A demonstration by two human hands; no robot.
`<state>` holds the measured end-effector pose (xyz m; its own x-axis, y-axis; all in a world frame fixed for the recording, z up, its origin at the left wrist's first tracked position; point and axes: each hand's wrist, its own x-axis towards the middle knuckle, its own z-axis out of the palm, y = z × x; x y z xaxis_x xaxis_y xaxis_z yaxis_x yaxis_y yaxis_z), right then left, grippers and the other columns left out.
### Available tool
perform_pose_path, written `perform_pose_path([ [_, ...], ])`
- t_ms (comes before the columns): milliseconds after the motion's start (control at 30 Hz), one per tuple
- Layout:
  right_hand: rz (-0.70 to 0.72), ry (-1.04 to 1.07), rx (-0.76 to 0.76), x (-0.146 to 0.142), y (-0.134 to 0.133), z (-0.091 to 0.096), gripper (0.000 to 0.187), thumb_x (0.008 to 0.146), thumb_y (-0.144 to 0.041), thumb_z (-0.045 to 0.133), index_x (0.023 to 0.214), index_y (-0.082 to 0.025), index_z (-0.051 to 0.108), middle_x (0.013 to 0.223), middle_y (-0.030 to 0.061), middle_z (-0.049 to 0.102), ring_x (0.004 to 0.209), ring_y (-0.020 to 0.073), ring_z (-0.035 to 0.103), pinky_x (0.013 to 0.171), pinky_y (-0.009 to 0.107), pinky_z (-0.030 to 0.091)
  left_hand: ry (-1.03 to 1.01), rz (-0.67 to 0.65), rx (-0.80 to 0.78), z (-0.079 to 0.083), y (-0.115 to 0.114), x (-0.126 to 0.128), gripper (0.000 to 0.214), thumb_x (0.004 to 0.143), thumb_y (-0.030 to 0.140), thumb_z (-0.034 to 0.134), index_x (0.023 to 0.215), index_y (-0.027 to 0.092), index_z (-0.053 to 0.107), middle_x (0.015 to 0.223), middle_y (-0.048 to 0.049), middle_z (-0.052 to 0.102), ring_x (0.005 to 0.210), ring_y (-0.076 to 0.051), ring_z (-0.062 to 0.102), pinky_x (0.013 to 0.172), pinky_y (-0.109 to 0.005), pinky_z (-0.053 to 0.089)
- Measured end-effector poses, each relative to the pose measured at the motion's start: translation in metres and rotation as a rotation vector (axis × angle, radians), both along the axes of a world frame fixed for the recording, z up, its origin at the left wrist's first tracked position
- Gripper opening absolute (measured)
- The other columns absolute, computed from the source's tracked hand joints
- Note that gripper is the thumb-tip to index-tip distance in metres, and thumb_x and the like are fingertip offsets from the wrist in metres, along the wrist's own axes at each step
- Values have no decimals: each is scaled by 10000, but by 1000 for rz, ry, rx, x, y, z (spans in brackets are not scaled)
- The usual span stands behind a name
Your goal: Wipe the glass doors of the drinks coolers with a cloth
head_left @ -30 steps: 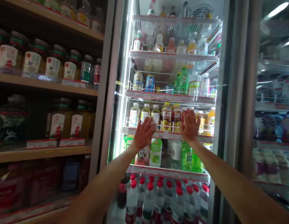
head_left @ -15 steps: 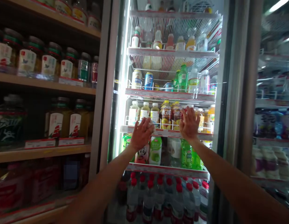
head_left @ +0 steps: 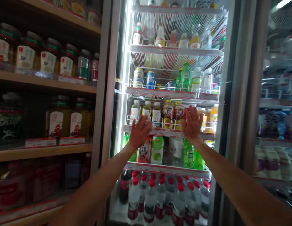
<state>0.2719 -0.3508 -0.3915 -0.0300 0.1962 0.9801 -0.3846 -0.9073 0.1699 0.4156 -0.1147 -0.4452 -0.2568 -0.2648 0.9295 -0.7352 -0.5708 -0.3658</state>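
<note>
Both of my arms reach into an open drinks fridge. My left hand (head_left: 139, 131) is raised with fingers stretched out, in front of the rail of the middle shelf (head_left: 168, 133), below a row of yellow-green juice bottles (head_left: 147, 111). My right hand (head_left: 192, 123) is also raised with fingers spread, in front of red-labelled tea bottles (head_left: 173, 113) on the same shelf. Neither hand holds anything. Under the hands stand green and white cartons and bottles (head_left: 157, 150).
Red-capped water bottles (head_left: 160, 196) fill the bottom shelf. Cans and bottles sit on the upper wire shelves (head_left: 174, 50). Wooden shelves (head_left: 44, 82) with jars and large bottles run along the left. Another glass-door fridge (head_left: 275, 103) stands at the right.
Both hands stay at the middle shelf; the left hand shifted slightly left. The view dropped a little.
</note>
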Motion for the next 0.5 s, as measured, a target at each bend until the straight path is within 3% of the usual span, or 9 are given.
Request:
perform_pose_path([
  [67,4,8,-11,-2,-1,-1,472,843,-275,396,1299,-172,464,1430,103,398,1366,222,277,1090,446,207,-169,-10,245,-5,-12,-8,344,874,227,492,1211,287,513,1456,-44,368,1393,-213,218,1137,-475,133],
  [133,10,19,-21,-3,-1,-1,474,841,-268,395,1302,-173,461,1431,100,396,1367,215,276,1098,441,201,-181,8,274,-1,-3,-3,326,882,237,481,1201,297,517,1440,-37,396,1383,-204,249,1138,-478,125],
  [267,3,24,-18,-3,-1,-3,484,836,-271,394,1304,-168,459,1423,107,406,1366,218,279,1097,444,201,114,87,-190,19,42,25,342,904,307,450,1237,249,503,1461,-109,346,1381,-253,250,1117,-526,144],
  [333,0,15,1,-2,0,-4,483,838,-278,390,1303,-170,462,1424,107,405,1367,222,276,1091,447,205,164,91,-280,20,46,27,359,908,303,439,1253,220,491,1471,-131,319,1383,-273,237,1108,-540,158],
  [400,5,15,16,-1,0,-4,485,840,-281,383,1308,-176,456,1430,104,398,1368,219,273,1091,449,201,97,57,-178,9,28,16,339,899,277,454,1229,217,507,1466,-123,332,1390,-270,215,1111,-526,166],
  [500,13,25,20,-1,-1,-4,489,840,-283,382,1315,-186,450,1431,101,396,1365,218,279,1087,452,201,-125,-19,138,-17,-16,-13,282,870,256,503,1148,259,551,1431,-67,405,1392,-236,219,1132,-488,140],
])
